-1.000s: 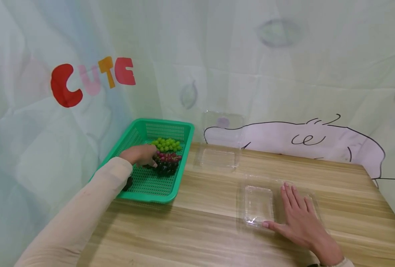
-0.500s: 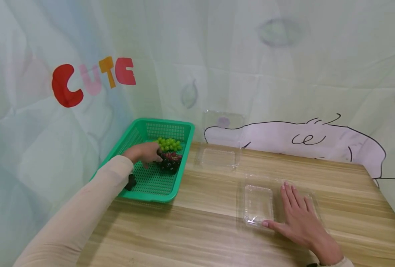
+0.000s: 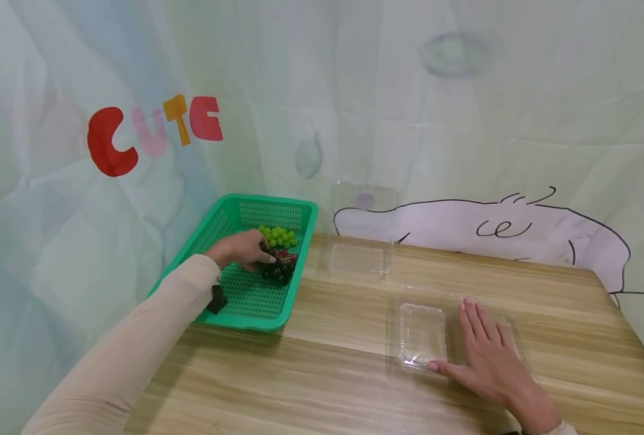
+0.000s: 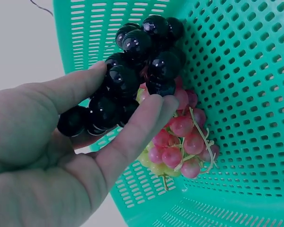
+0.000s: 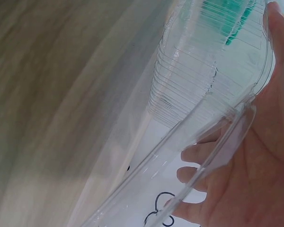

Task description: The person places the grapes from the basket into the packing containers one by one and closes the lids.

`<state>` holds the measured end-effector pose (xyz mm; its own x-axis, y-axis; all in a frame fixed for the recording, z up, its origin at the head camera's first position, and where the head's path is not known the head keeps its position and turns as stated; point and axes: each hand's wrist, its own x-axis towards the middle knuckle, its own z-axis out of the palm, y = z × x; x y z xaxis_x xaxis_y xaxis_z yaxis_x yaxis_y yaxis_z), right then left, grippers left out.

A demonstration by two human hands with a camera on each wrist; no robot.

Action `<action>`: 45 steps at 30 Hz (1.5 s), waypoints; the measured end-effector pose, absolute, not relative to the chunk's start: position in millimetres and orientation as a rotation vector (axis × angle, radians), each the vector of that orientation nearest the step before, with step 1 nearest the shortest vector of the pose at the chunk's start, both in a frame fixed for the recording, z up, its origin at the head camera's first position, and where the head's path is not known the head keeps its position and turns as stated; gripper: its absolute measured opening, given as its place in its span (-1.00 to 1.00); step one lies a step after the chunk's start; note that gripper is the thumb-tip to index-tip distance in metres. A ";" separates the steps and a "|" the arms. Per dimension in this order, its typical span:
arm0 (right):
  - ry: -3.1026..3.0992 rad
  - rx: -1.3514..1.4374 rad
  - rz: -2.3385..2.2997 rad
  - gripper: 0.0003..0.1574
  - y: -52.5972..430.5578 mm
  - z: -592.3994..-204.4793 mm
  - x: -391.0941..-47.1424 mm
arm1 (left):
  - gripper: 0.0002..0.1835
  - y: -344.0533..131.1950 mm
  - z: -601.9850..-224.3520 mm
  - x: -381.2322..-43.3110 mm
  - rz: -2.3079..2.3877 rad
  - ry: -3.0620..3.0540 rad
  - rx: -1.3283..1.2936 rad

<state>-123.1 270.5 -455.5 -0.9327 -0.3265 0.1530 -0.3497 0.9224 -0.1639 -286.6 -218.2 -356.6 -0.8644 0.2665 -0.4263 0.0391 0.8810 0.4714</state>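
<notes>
In the left wrist view my left hand point(image 4: 61, 137) holds a bunch of black grapes point(image 4: 151, 59) between thumb and fingers. The hand reaches into a green basket point(image 3: 285, 311) at the left of the table. Red grapes point(image 4: 182, 142) lie right beside the black ones, partly covered by them in the head view. Farther back in the basket are green grapes point(image 3: 277, 235). My right hand point(image 3: 487, 359), fingers extended, rests on one half of an opened clear plastic box point(image 3: 422, 335); the right wrist view shows that box point(image 5: 203, 71) close up.
Another clear plastic box point(image 3: 357, 258) stands at the back, its lid upright near the wall. A printed cloth wall point(image 3: 436, 121) closes off the back and left of the wooden table point(image 3: 322, 386). A dark item point(image 3: 217, 300) sits by my left wrist.
My left hand has shifted slightly right over the black grapes inside the basket. The right hand and both plastic boxes have stayed in place.
</notes>
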 end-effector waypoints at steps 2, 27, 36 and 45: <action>-2.959 0.522 0.281 0.57 270.3 -455.8 -122.7 | -0.49 -217.0 -357.3 -286.7 0.612 2.557 0.221; -2.951 0.515 0.284 0.56 268.9 -456.4 -122.2 | -0.49 -212.4 -359.4 -282.9 0.775 2.522 0.148; -2.962 0.518 0.281 0.56 268.6 -457.9 -120.9 | -0.55 -215.9 -357.3 -279.6 0.864 2.493 0.133; -2.954 0.523 0.287 0.56 268.4 -457.7 -121.1 | -0.41 -217.4 -355.8 -279.0 0.911 2.474 0.132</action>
<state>-121.1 268.4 -457.7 -0.9318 -0.3268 0.1583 -0.3511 0.9220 -0.1635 -279.0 -217.4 -355.8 -0.8721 0.2539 -0.4183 -0.0780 0.7719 0.6310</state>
